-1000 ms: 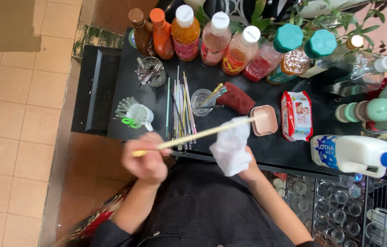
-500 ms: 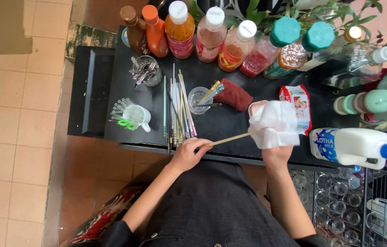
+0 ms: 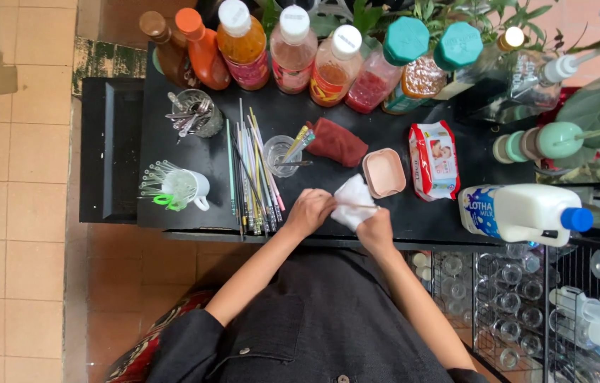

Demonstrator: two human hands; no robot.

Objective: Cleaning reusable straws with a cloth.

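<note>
The person wears a dark grey buttoned garment with sleeves pushed up above the elbows.

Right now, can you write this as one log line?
left hand: holds thin stick | right hand: holds white cloth around stick | nearby: pink tub, straws

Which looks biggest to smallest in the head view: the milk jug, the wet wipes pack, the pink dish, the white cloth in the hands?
1. White milk jug
2. Wet wipes pack
3. Pink dish and white cloth: they look about alike, and the cloth is bunched and partly covered by the right hand, so no ranking.
</note>
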